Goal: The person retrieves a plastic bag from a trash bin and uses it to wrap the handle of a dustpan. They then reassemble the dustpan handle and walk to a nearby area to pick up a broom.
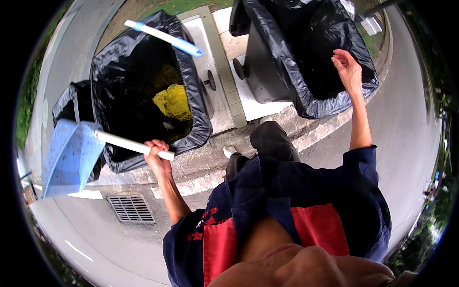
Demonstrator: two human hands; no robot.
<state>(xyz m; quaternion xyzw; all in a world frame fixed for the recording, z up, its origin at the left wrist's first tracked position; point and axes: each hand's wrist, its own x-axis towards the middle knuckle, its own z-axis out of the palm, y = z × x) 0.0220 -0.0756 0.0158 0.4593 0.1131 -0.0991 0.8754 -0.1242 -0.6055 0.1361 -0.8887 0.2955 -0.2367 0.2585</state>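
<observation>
My left hand [158, 152] is closed around the white handle of a blue dustpan [72, 152]. The pan, specked with dirt, hangs out to the left, past the near corner of the left bin [201, 107]. A black liner covers that bin's rim, and a crumpled yellow bag [174, 102] lies inside. Across its far right rim rests a white pole with light blue ends [165, 38]; any far part of it is out of sight. My right hand [348, 69] is over the black-lined right bin [267, 67], fingers loosely bent, with nothing visible in them.
A smaller black-lined container [71, 103] stands beyond the left bin. Pale paving with a tiled strip [222, 62] runs between the bins. A kerb [191, 165] crosses near my feet, and a metal drain grate [131, 208] is set in the road at lower left.
</observation>
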